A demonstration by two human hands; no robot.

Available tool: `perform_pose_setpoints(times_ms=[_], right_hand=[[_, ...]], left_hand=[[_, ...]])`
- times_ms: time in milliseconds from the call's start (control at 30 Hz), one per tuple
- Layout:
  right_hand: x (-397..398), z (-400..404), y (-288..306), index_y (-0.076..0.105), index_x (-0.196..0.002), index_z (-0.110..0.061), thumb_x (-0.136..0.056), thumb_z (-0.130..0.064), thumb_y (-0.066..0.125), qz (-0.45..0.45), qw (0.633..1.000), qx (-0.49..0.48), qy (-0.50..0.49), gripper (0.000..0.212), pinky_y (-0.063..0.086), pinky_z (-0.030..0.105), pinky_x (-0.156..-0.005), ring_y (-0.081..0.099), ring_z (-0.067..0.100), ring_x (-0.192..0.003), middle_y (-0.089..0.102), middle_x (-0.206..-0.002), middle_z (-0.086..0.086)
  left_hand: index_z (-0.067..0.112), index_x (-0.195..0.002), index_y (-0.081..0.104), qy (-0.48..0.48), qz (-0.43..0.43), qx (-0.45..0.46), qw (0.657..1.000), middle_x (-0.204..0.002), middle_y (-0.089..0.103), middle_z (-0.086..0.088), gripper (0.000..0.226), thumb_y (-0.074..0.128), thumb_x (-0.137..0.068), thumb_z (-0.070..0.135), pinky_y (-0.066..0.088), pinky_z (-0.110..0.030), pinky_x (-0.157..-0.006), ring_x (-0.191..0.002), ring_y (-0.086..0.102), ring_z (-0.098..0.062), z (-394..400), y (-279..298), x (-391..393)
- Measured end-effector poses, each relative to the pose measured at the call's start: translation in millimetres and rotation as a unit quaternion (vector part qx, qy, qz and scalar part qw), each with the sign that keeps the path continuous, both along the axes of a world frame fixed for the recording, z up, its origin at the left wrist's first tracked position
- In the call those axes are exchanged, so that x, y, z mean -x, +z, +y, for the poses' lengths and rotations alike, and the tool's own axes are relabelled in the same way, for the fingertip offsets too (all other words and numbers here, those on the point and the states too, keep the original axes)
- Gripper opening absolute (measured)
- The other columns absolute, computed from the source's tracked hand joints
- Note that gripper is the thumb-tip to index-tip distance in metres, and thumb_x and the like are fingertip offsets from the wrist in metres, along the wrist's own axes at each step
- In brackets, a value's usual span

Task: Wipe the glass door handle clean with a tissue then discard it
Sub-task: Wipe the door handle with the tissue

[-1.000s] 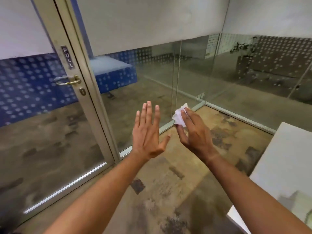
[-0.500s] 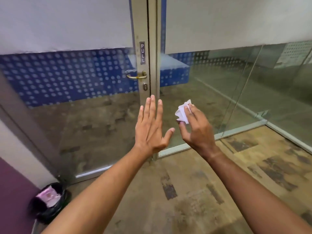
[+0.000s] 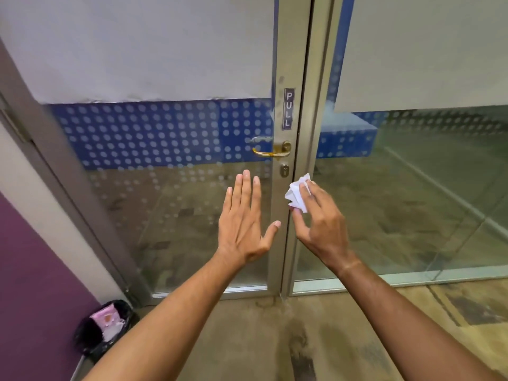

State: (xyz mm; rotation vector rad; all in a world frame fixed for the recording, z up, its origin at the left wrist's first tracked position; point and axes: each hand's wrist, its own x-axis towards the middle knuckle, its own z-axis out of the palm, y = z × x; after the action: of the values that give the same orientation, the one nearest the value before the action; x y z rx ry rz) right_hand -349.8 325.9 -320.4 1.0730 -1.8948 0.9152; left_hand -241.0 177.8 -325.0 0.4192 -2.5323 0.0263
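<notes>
A brass lever handle (image 3: 272, 152) sits on the metal-framed glass door (image 3: 286, 64), below a "PULL" label (image 3: 289, 109) and above a keyhole (image 3: 284, 170). My right hand (image 3: 319, 224) pinches a crumpled white tissue (image 3: 296, 194) just below and right of the keyhole, apart from the handle. My left hand (image 3: 247, 221) is held flat in front of the door glass, fingers straight up, holding nothing. A small black-lined bin (image 3: 105, 329) with pink and white scraps inside stands on the floor at lower left.
A fixed glass panel (image 3: 412, 188) fills the right side, with frosted film across its top. A purple wall (image 3: 35, 284) closes off the left. Worn patterned carpet (image 3: 302, 339) covers the floor below my arms.
The view has swung right-to-left and nearer, bringing the door handle from the left to the centre above my hands. The bin has come into view. Both hands keep their poses.
</notes>
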Motion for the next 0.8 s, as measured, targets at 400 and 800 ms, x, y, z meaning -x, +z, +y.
perform_pose_setpoints(times_ms=[400,800], right_hand=[[91.4,-101.5,-5.8,0.062,-0.128,-0.001,-0.082,-0.010,0.062,-0.022,0.999,-0.020,0.030,0.047,0.040,0.026,-0.104,0.060,0.030,-0.119,0.061,-0.132,0.017],[184.4,-219.1,-13.2,0.066,-0.124,-0.005,-0.090,-0.019,0.052,-0.039,0.999,-0.031,-0.005,0.039,0.052,0.036,-0.096,0.061,0.024,-0.114,0.065,-0.126,0.012]], left_hand=[[0.005,-0.159,-0.003,0.035,-0.002,-0.006,0.999,-0.166,-0.011,-0.018,0.095,0.028,-0.091,0.064,0.003,-0.045,-0.127,-0.155,-0.011,-0.030,-109.6,-9.0,79.4],[0.002,-0.159,0.003,-0.007,0.011,0.038,0.999,-0.166,-0.009,-0.020,0.099,0.050,-0.086,0.050,0.008,-0.051,-0.126,-0.155,-0.010,-0.031,-242.3,-6.4,199.4]])
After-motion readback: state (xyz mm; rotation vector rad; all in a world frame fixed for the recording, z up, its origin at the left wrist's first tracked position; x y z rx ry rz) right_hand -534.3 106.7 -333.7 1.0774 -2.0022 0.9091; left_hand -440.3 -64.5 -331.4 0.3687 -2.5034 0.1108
